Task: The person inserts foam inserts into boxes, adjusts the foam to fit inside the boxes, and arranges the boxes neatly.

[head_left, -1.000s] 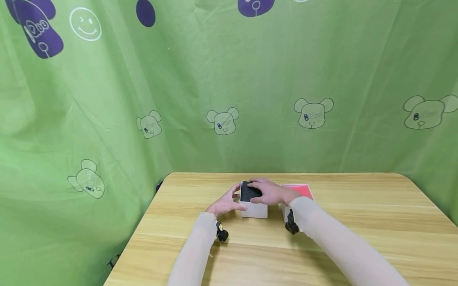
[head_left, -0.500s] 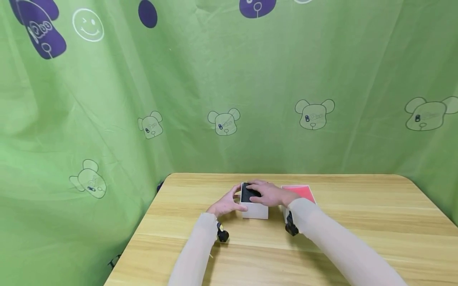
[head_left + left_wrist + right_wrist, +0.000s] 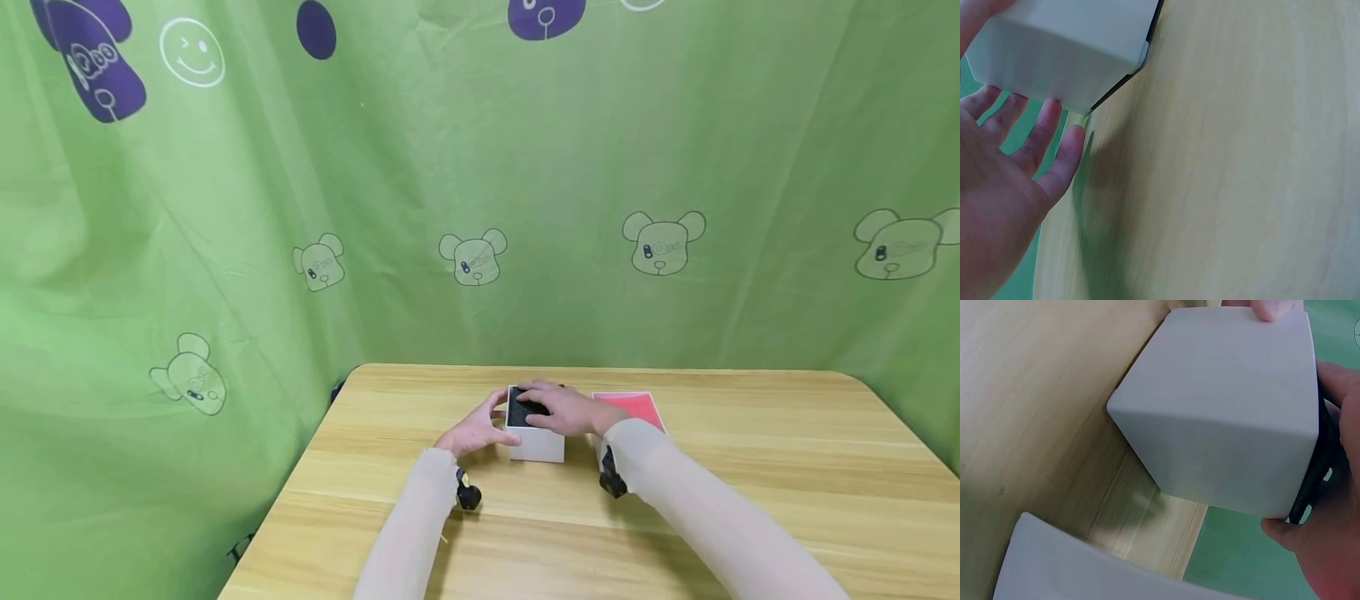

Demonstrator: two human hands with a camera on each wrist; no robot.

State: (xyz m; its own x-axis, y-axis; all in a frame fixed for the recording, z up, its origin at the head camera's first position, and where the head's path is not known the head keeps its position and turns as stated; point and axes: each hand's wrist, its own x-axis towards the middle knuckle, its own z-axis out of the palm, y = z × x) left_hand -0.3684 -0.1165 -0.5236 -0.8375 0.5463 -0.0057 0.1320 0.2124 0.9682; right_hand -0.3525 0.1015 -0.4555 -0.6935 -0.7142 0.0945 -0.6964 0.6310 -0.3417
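Observation:
A small white box (image 3: 537, 447) stands on the table with a black pad (image 3: 516, 408) filling its top. My left hand (image 3: 474, 429) grips the box from the left, thumb on the near face; its other fingertips touch another face in the left wrist view. From the right, my right hand (image 3: 567, 410) rests over the black pad, fingers and thumb spread across it and covering its right part. In the right wrist view, a fingertip (image 3: 1280, 532) sits at the box corner and the dark pad edge (image 3: 1319, 459) shows along the rim.
A second white box (image 3: 622, 392), red inside, stands to the right, partly behind the right wrist. The wooden table (image 3: 540, 533) ends at a far edge, with a green curtain (image 3: 555, 308) hanging behind it.
The head view has shifted slightly, so everything sits a little lower and to the right. Both hands keep their places on the box and the black pad.

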